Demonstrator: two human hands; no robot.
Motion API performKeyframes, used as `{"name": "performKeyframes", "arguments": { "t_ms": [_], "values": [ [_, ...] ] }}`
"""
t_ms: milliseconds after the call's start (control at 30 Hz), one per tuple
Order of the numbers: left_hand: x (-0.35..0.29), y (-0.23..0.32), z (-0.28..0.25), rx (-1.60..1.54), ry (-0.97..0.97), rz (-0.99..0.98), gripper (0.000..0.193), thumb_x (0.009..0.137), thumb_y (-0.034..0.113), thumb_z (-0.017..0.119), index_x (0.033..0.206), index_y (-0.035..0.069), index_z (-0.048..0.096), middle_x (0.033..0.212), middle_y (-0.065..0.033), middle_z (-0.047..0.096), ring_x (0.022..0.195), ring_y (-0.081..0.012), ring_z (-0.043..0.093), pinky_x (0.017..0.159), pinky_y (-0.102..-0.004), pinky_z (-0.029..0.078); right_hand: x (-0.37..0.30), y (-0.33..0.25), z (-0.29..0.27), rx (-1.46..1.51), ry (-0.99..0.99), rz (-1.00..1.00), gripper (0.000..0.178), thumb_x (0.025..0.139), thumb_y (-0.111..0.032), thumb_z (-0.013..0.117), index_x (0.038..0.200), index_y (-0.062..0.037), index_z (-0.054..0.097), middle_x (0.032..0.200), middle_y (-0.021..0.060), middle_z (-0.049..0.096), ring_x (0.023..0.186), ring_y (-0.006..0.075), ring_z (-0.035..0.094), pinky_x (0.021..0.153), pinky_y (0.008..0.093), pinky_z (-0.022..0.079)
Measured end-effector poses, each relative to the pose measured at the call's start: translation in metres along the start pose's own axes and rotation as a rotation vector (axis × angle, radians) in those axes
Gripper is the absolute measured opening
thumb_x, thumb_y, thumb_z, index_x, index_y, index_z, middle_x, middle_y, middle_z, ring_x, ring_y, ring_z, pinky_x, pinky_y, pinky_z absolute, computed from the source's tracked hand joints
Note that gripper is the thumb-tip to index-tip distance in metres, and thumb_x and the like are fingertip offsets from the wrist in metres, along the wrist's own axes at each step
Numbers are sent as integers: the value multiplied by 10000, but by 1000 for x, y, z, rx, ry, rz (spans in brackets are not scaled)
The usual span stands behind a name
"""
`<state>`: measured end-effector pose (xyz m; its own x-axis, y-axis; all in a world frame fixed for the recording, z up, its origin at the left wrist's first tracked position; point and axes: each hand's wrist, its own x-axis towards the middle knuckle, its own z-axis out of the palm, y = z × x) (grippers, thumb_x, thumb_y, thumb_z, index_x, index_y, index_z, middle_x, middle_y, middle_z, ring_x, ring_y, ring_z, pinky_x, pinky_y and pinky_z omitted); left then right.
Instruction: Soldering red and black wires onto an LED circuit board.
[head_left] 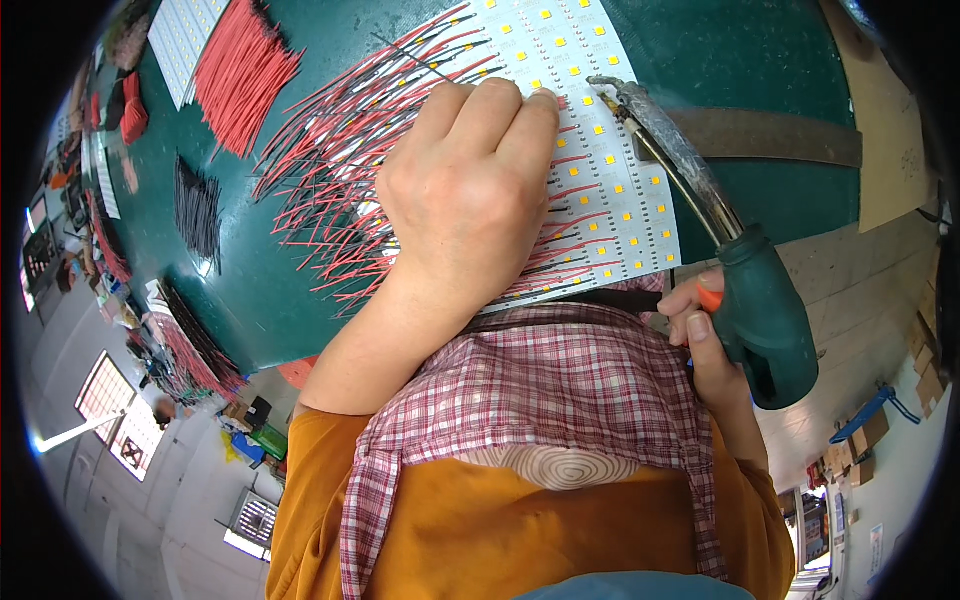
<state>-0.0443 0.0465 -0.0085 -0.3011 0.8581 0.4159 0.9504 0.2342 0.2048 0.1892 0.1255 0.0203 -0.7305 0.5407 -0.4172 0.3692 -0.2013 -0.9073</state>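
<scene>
The worktop [300,270] is dark green; the LED strip panel [610,150] is white, dotted with small yellow squares; the wire leads [330,170] on it are red with a few black; a loose bundle of wires [240,75] is red, another bundle [198,210] black; the soldering gun [765,320] has a dark green handle and an orange trigger; the apron [560,390] is red-and-white plaid over an orange shirt [480,540].

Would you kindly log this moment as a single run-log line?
left hand: pressing wires on light strips | right hand: holding soldering gun, tip at strips | surface: green table
</scene>
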Motion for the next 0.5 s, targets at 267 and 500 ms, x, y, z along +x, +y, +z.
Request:
{"name": "performKeyframes", "arguments": {
  "t_ms": [267,500],
  "values": [
    [8,-7,-10,-114,12,-99,202,629,43,660,824,96,665,754,-17,561,698,-198,549,554,-306,466,7,-3,2,-38,-27,-22,114,837,16,545,922,-31,605,868,70,611,790,166,576,717,276,468],
    [6,-9,2,-42,29,-36,175,635,45,661,802,97,663,725,-18,562,697,-195,566,554,-308,469,10,-9,1,-165,-43,-33,106,838,16,579,898,-56,628,881,81,624,804,197,603,721,288,491]
  ]
}}
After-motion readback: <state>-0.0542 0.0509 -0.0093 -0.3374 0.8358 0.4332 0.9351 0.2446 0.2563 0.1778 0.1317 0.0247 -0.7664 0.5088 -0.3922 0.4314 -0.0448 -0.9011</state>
